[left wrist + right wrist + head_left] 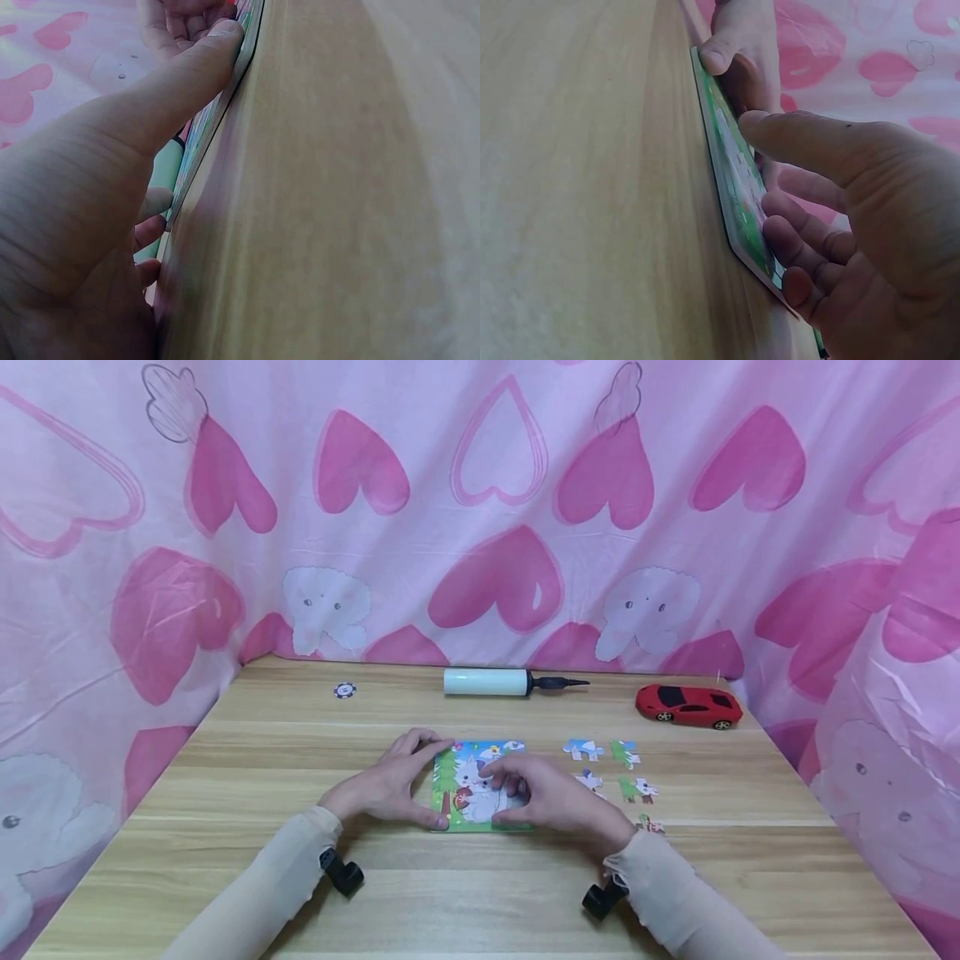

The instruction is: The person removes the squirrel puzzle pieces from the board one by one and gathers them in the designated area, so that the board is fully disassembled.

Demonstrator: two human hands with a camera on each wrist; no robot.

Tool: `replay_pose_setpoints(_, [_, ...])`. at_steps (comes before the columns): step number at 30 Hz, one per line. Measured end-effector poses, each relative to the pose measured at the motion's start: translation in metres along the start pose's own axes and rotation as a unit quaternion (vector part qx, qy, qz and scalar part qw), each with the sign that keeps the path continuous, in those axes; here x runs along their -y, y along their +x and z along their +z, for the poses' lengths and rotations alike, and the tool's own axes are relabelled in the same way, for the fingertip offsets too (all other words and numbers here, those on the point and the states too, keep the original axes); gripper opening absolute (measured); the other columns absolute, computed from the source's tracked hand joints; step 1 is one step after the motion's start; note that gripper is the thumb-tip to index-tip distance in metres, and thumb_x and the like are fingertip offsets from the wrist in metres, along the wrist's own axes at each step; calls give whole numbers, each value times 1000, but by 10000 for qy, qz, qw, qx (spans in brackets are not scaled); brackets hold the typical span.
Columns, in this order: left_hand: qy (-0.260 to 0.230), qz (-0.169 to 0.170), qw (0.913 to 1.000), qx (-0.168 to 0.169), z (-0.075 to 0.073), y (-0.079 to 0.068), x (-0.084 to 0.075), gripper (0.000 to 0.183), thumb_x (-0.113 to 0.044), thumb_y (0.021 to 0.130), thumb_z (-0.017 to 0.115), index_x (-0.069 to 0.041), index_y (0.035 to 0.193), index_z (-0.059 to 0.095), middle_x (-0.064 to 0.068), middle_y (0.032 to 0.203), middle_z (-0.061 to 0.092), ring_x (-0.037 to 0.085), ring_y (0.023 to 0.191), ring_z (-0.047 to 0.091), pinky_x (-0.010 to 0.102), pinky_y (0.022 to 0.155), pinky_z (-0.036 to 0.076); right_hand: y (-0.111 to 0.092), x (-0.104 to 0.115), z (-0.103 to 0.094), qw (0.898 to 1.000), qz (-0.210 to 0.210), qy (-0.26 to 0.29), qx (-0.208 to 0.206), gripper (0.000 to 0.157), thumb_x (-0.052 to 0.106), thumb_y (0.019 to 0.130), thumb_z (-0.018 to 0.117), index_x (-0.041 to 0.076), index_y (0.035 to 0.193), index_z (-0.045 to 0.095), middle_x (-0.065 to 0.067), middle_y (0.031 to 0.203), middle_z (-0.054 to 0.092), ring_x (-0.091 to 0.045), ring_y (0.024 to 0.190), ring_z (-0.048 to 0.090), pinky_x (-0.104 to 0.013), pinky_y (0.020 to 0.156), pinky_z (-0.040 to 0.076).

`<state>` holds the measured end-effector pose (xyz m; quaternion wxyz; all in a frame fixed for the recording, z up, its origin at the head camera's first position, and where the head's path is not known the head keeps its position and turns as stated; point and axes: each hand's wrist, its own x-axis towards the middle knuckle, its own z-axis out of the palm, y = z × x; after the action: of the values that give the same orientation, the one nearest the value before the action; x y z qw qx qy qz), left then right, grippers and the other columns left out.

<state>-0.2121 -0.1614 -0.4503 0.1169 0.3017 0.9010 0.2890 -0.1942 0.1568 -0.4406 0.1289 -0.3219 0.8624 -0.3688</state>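
Puzzle (471, 792), left edge in left hand (385, 783); tabletop (457, 897) spreads in front.

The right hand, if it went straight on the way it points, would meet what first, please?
Probably the left hand, at the left edge of the puzzle. Depth is unclear, though: the right hand is so low over the puzzle that it may brush that first.

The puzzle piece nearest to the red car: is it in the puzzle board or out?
Out: the piece lies on the table, apart from the puzzle board.
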Motion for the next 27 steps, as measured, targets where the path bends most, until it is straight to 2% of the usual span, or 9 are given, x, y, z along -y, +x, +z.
replay_pose_setpoints(5, [36, 17, 10000, -5, 0, 0, 0, 125, -65, 78, 96, -16, 176, 34, 10, 169, 32, 37, 159, 28, 67, 133, 28, 1, 1, 1, 9987, -117, -480, 127, 57, 28, 93, 94, 22, 145, 72, 9, 122, 68, -13, 106, 61, -30, 92, 57])
replay_pose_setpoints(8, [60, 25, 10000, -4, 0, 0, 0, 125, -66, 78, 95, -17, 176, 34, 10, 169, 32, 37, 159, 28, 67, 132, 29, 0, 3, 1, 9979, -115, -592, 222, 56, 29, 94, 94, 22, 145, 72, 10, 127, 68, -13, 106, 60, -30, 92, 55])
replay_pose_setpoints(11, [83, 35, 10000, -8, 0, 0, 0, 126, -66, 78, 95, -17, 176, 34, 10, 169, 32, 37, 159, 28, 66, 132, 29, 0, 5, 1, 9977, -67, -597, 321, 56, 31, 94, 92, 23, 146, 72, 10, 130, 67, -12, 106, 60, -29, 91, 54])
replay_pose_setpoints(19, [45, -15, 10000, 5, 0, 0, 0, 124, -65, 78, 95, -18, 176, 35, 9, 170, 32, 36, 159, 28, 67, 132, 29, 1, 7, 3, 9976, -11, -497, 485, 54, 27, 97, 90, 24, 148, 73, 8, 121, 62, -14, 102, 58, -28, 85, 54])
replay_pose_setpoints(27, [41, -5, 10000, 0, 0, 0, 0, 123, -65, 79, 95, -18, 176, 36, 9, 169, 32, 36, 158, 28, 67, 132, 29, 0, 5, 4, 9980, 166, -307, 519, 52, 27, 99, 89, 35, 148, 72, 10, 124, 59, -14, 105, 58, -30, 88, 55])
